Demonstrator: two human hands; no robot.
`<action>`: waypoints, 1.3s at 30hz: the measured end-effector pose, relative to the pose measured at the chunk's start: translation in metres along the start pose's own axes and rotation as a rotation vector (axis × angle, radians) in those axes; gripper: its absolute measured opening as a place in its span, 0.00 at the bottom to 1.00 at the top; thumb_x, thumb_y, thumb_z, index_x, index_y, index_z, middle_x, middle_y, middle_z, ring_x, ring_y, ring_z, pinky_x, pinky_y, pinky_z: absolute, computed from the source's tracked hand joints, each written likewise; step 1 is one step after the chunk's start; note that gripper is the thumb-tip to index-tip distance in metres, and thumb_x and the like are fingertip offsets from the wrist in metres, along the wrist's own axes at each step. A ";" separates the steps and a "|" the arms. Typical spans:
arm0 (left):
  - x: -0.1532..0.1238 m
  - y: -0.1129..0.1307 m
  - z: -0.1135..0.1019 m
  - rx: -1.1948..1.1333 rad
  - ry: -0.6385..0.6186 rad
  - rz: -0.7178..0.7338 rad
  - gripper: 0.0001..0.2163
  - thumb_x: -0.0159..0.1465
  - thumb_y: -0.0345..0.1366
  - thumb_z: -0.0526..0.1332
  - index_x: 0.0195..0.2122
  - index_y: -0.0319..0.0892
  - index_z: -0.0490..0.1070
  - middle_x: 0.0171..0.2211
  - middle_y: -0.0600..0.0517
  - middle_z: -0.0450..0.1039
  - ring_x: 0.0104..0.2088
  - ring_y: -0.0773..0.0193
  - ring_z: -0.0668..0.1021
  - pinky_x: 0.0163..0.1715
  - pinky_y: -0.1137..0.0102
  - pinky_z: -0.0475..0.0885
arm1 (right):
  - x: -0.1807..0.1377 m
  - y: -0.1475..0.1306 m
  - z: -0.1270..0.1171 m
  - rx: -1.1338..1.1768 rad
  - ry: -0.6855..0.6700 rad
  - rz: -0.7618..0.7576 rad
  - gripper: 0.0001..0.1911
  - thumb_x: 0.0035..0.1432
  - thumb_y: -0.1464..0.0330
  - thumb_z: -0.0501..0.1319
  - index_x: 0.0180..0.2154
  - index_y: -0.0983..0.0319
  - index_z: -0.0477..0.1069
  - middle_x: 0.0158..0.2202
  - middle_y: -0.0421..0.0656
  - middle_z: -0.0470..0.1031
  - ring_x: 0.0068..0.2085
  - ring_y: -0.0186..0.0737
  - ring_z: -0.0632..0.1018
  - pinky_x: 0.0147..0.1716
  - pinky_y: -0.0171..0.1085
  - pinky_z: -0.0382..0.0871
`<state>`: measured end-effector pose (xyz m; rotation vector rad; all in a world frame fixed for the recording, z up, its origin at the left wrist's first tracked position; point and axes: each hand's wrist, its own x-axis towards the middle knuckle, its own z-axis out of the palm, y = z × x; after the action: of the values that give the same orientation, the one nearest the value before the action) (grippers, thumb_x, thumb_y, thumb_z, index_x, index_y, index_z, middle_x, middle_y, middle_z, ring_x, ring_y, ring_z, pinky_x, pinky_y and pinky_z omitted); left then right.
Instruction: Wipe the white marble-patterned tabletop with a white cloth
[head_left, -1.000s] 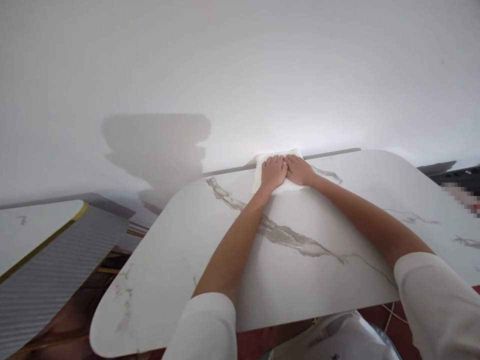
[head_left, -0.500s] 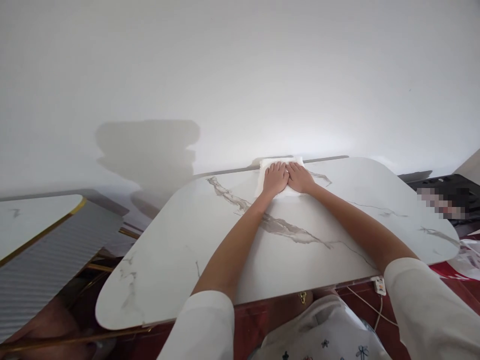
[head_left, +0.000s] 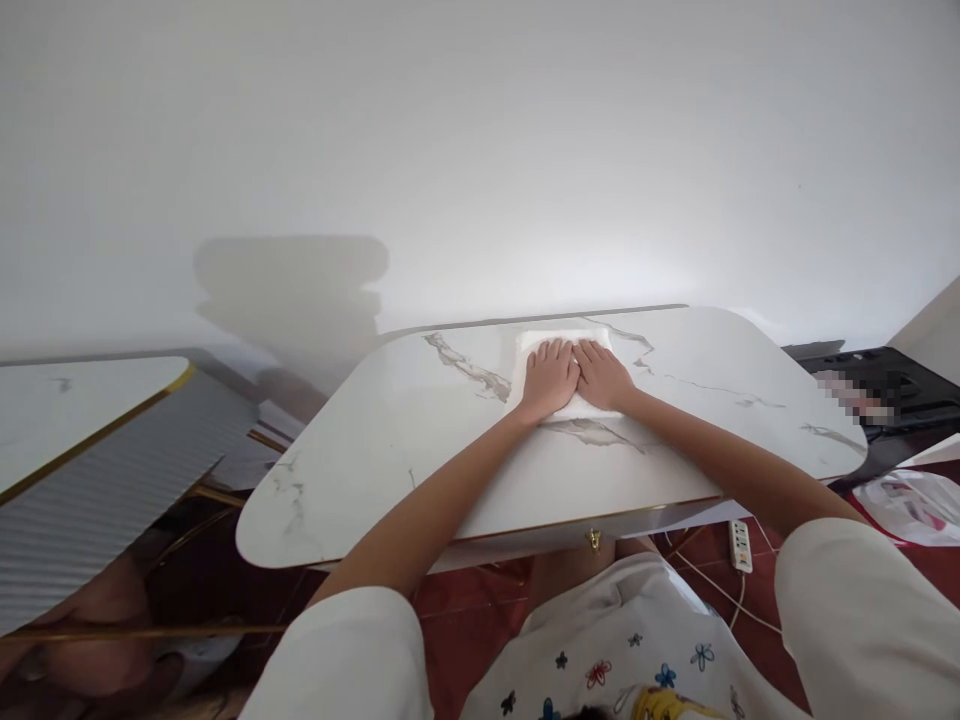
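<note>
A folded white cloth [head_left: 553, 338] lies on a white marble-patterned table [head_left: 390, 440], near its far edge by the wall. My left hand [head_left: 550, 378] and my right hand [head_left: 602, 375] rest side by side flat on the cloth, fingers stretched out and pressed down on it. Both arms reach straight across the tabletop. Most of the cloth is covered by the hands.
A second marble-topped table with a gold rim [head_left: 67, 410] and ribbed grey side stands at the left. A white power strip [head_left: 739, 545] with cables lies on the red floor at right, beside a plastic bag [head_left: 911, 505] and a black object [head_left: 892, 385].
Both hands have slid the cloth back toward me, away from the table's far edge. The view has pulled back, showing more of the floor and my lap.
</note>
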<state>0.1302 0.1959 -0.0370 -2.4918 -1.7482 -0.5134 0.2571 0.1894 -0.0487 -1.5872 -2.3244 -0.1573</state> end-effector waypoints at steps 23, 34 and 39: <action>-0.126 0.064 -0.029 -0.014 -0.078 0.040 0.26 0.65 0.38 0.45 0.65 0.44 0.52 0.65 0.47 0.53 0.65 0.49 0.53 0.62 0.50 0.50 | -0.141 -0.041 -0.048 0.005 -0.031 0.007 0.29 0.61 0.68 0.45 0.63 0.71 0.55 0.65 0.51 0.53 0.65 0.48 0.55 0.61 0.48 0.53; -0.056 0.045 -0.016 -0.038 -0.114 0.054 0.23 0.66 0.38 0.44 0.63 0.41 0.55 0.65 0.46 0.53 0.65 0.50 0.53 0.61 0.53 0.51 | -0.079 -0.012 -0.033 0.009 -0.060 0.043 0.30 0.62 0.67 0.44 0.63 0.75 0.53 0.64 0.55 0.54 0.64 0.51 0.56 0.61 0.48 0.52; -0.005 0.021 -0.003 -0.062 -0.061 0.044 0.23 0.66 0.38 0.44 0.61 0.40 0.57 0.64 0.45 0.55 0.64 0.51 0.55 0.61 0.53 0.52 | -0.022 0.010 -0.015 0.023 -0.056 0.027 0.30 0.62 0.67 0.44 0.63 0.74 0.53 0.65 0.54 0.53 0.65 0.52 0.55 0.61 0.48 0.51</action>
<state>0.1477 0.1830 -0.0331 -2.6087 -1.7202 -0.5011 0.2769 0.1691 -0.0424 -1.6319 -2.3366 -0.0809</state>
